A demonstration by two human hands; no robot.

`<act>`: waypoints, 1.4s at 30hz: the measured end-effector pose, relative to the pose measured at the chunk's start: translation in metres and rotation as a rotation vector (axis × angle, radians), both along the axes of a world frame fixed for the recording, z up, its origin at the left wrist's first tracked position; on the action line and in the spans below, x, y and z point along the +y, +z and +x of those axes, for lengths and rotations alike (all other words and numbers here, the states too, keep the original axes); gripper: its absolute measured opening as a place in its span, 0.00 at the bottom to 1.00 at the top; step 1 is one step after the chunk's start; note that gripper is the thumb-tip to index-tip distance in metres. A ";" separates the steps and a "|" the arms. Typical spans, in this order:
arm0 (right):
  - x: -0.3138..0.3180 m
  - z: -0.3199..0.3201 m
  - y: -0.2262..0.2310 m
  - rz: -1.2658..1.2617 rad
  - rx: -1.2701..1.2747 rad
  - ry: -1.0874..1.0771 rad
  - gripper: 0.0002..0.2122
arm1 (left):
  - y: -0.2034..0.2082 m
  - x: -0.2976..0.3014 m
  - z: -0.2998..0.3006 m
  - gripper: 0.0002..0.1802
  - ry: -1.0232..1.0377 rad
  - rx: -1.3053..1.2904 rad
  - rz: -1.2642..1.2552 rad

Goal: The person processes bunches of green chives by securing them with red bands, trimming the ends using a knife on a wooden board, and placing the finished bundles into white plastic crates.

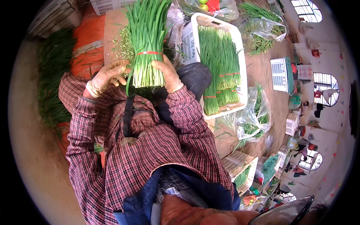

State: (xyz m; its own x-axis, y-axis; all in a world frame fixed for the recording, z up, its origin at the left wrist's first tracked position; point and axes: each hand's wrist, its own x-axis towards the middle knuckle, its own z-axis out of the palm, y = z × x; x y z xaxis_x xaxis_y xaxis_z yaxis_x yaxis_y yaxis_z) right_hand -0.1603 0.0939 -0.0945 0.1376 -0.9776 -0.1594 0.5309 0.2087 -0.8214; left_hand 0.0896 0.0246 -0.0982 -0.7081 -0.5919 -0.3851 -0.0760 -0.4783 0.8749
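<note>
A thick bundle of garlic chives (pixel 148 33), green above with pale cut stems below, stands upright before my chest, bound by a red band (pixel 148 53). My right hand (pixel 168 73), in a thin pale glove, grips its right side, the thumb lying just under the band. My left hand (pixel 109 78), gloved alike, is at the bundle's lower left with fingers half bent and apart, the tips close to the stems. Between that hand and the bundle a narrow green loop (pixel 130 86) hangs above a black strap (pixel 128 116) on my lap.
Right of my knee stands a white plastic crate (pixel 242 56) holding several banded bundles. Chopped stem ends (pixel 122 47) litter the board at left. Loose greens (pixel 56 75) are heaped at far left. Clear bags of greens (pixel 255 116) and more crates (pixel 279 75) are at right.
</note>
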 end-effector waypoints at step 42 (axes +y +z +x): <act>0.025 -0.009 -0.013 -0.034 -0.167 0.032 0.31 | 0.012 0.011 -0.058 0.17 0.352 0.397 -0.005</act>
State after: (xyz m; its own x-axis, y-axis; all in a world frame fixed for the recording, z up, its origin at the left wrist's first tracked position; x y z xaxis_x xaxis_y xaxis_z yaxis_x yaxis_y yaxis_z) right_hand -0.1698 0.1191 -0.1080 0.1901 -0.9768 -0.0983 0.6542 0.2007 -0.7292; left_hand 0.0321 0.0358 -0.0861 -0.5565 -0.8215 -0.1240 0.4262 -0.4104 0.8062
